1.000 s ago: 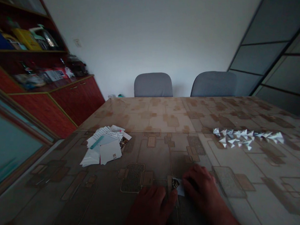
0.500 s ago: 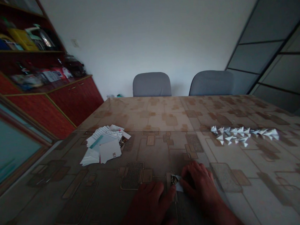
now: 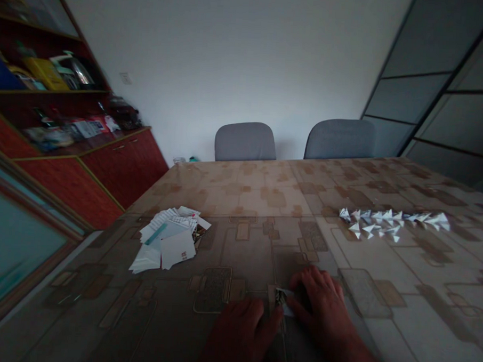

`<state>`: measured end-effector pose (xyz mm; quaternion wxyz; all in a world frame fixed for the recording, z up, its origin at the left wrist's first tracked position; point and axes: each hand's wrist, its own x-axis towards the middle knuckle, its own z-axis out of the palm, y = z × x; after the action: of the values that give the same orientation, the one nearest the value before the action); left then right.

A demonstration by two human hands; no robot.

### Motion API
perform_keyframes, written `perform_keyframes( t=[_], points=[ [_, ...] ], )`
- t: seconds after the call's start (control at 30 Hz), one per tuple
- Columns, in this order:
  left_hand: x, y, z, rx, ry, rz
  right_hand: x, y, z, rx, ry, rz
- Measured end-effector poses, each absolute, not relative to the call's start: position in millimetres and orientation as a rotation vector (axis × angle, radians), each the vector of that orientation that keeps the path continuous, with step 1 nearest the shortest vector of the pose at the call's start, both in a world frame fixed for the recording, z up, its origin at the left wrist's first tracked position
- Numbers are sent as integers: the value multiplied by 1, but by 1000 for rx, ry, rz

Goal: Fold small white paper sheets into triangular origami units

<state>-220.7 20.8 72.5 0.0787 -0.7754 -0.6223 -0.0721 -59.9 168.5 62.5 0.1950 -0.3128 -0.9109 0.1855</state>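
Observation:
A small piece of folded paper (image 3: 280, 297), part white and part dark-patterned, lies on the table between my hands. My left hand (image 3: 243, 328) has its fingers curled, and its thumb touches the paper's near left side. On the other side my right hand (image 3: 320, 299) rests with bent fingers, its thumb and forefinger on the right edge. The fingers hide part of the paper. To the left is a loose pile of paper cards (image 3: 177, 248), mostly white. Farther right, several small pointed folded paper pieces (image 3: 388, 215) stand in two rows.
The table (image 3: 245, 189) has a brown patterned cover. Two grey chairs (image 3: 245, 142) stand at its far side, before a white wall. On the left is a red wooden cabinet (image 3: 125, 168) holding a kettle (image 3: 81, 71) and other goods. Sliding panels (image 3: 413, 92) stand at the right.
The view has tilted slightly upward, so everything sits a little lower. My hands stay on the folded paper, with only slight finger movement.

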Motion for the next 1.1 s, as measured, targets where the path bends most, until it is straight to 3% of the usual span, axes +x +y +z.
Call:
perform_keyframes(
  t=[0.53, 0.7, 0.8, 0.93, 1.1],
  points=[
    [-224, 26, 57, -2107, -1646, -398, -65, 173, 78, -795, -2628, 707],
    [-226, 18, 59, -2168, -1813, -440, -69, 173, 80, -844, -2620, 733],
    [-233, 17, 71, -2244, -2078, -690, -67, 176, 88, -738, -2526, 936],
    [-238, 31, 89, -2031, -2646, -1290, -62, 175, 102, -619, -2367, 1310],
    [-229, 51, 93, -1944, -2705, -1777, -62, 168, 106, -589, -2299, 1398]
  ],
)
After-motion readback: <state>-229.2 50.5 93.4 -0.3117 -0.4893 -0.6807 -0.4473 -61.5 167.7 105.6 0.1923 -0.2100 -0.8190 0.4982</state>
